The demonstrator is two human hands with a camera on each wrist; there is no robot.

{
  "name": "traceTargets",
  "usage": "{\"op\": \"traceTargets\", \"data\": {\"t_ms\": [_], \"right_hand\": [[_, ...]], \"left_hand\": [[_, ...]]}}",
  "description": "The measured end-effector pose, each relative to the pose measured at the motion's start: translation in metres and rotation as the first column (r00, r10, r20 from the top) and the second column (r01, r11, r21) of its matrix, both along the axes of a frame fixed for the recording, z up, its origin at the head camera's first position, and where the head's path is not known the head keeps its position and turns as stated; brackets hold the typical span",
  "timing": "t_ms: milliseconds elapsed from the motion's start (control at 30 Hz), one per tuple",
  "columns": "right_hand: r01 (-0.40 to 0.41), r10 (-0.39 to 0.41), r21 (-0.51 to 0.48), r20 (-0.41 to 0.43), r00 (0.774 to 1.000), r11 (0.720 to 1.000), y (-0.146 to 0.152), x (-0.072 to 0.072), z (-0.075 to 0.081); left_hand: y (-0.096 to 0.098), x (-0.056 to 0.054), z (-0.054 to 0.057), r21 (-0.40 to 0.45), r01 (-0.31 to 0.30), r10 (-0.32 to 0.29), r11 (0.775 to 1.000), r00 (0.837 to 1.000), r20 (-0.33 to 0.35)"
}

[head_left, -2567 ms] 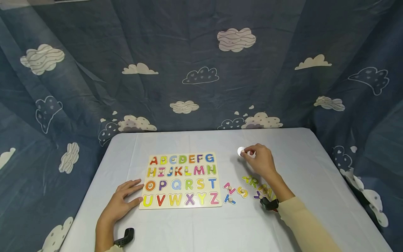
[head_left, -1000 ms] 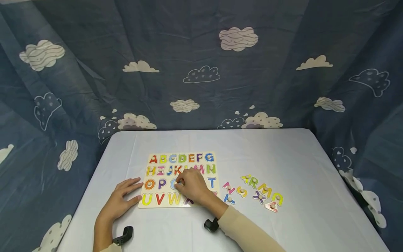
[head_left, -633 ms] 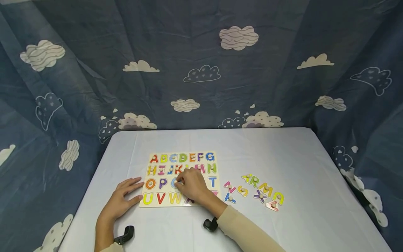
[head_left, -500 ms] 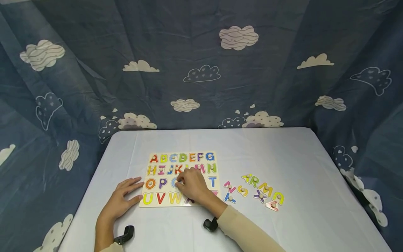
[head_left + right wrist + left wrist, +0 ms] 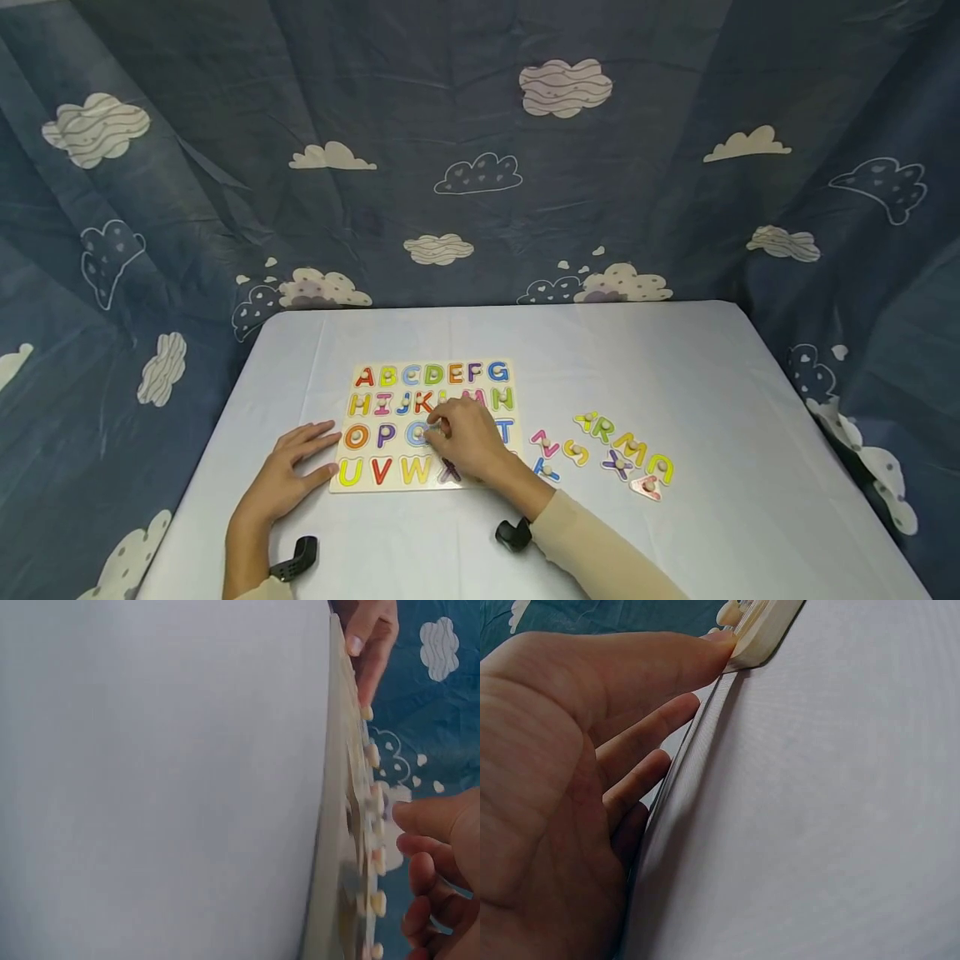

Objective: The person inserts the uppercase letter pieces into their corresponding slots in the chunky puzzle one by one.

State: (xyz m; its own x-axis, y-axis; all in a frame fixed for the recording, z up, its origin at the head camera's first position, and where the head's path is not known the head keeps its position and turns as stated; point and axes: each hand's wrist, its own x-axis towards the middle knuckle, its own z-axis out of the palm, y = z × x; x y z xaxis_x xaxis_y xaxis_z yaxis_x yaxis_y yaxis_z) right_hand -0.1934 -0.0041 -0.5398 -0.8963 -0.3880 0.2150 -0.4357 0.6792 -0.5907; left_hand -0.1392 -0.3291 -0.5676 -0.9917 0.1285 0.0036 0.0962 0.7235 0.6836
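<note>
The alphabet puzzle board (image 5: 390, 487) lies flat on the white table with several rows of coloured letters. My left hand (image 5: 288, 475) rests at its left edge; in the left wrist view the thumb (image 5: 667, 664) touches the board's corner. Over the lower right part of the board is my right hand (image 5: 468, 437), its fingers close to the light blue letter Q piece (image 5: 415, 433), which sits in its place. The right wrist view shows the thumb and fingers (image 5: 424, 817) apart from the knobbed pieces, with nothing between them. Letters under the right hand are partly hidden.
Right of the board lie several loose knobbed letters, among them a pink zigzag letter (image 5: 543, 443), a yellow S (image 5: 576, 453), a green R (image 5: 602, 429), a purple X (image 5: 617, 464) and a red piece (image 5: 647, 487). A dark cloud-print curtain (image 5: 480, 233) hangs behind the table.
My right hand carried a round white-backed piece from the table's right side to the Q place, stayed there, then let go and shifted slightly right. My left hand stays at the board's edge.
</note>
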Motion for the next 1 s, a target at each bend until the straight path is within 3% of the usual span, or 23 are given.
{"op": "traceTargets", "data": {"t_ms": [433,700,1000], "right_hand": [[0.124,-0.124,-0.003,-0.045,0.991,0.992,0.064,0.002,0.02],[0.164,-0.163,0.013,-0.041,0.986,0.986,0.128,0.001,0.03],[0.315,-0.313,0.053,-0.043,0.949,0.948,0.203,0.001,0.027]], "left_hand": [[0.002,0.002,0.003,0.004,-0.002,0.002,1.0,1.0,-0.008],[0.003,0.002,0.003,-0.006,-0.005,0.005,1.0,1.0,0.009],[0.005,0.002,0.006,-0.004,-0.008,0.008,1.0,1.0,-0.002]]}}
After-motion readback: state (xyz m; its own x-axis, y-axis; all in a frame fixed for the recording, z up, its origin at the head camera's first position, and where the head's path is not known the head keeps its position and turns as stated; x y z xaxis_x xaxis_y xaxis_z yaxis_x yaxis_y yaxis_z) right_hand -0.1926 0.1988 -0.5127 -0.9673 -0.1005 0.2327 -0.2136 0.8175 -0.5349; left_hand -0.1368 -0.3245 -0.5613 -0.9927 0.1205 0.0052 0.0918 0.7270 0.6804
